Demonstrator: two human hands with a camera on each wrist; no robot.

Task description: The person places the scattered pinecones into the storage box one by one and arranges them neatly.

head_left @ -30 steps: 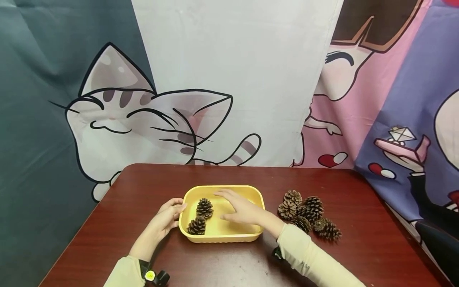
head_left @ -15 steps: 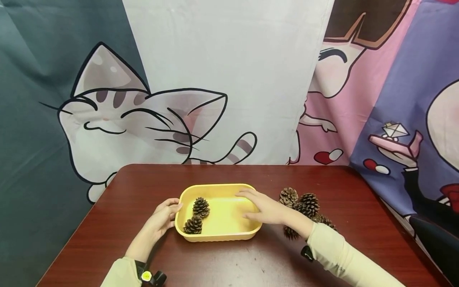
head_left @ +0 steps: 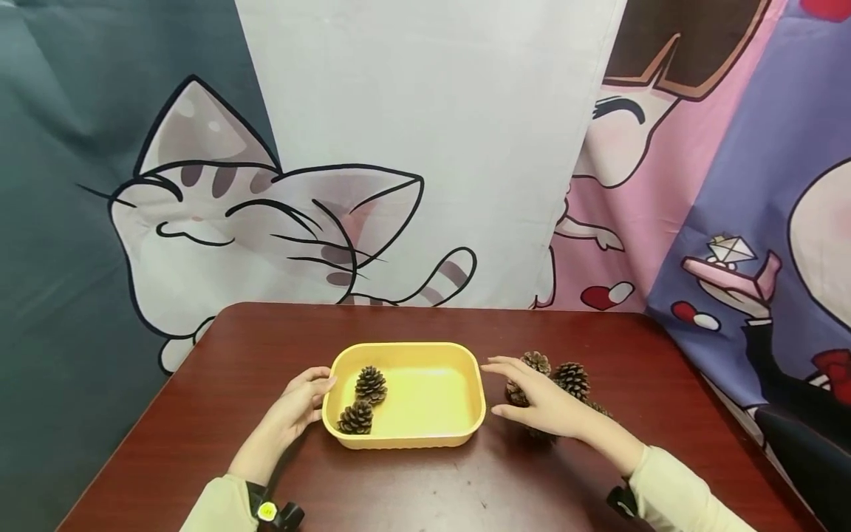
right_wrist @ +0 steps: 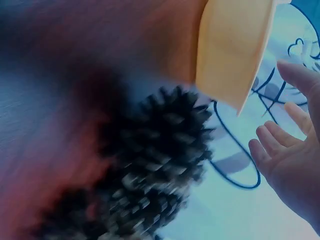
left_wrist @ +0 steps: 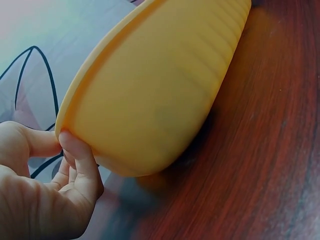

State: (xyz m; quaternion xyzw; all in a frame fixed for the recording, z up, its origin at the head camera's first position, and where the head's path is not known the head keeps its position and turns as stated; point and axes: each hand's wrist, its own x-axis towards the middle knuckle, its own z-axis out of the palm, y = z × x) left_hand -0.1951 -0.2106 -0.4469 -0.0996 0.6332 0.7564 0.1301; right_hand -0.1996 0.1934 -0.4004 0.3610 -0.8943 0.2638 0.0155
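Observation:
A yellow plastic basin (head_left: pixel 425 399) rests on the table with two pine cones (head_left: pixel 370 386) inside at its left end. At its left side, my left hand (head_left: pixel 302 403) pinches the rim between thumb and fingers; the left wrist view shows that grip (left_wrist: pixel 75 145) up close. My right hand (head_left: pixel 541 399) is just beyond the basin's right side, over the loose pine cones (head_left: pixel 572 380), fingers spread and holding nothing. It hides part of that pile. Blurred pine cones (right_wrist: pixel 165 135) appear below the hand in the right wrist view.
The dark red wooden table (head_left: pixel 412 488) has a far edge in front of a printed cloth backdrop (head_left: pixel 425 148). A dark object (head_left: pixel 798 443) stands past the table's right edge.
My right hand has moved right, from over the inside of the basin to above the loose pine cones. My left hand stays at the basin's left rim.

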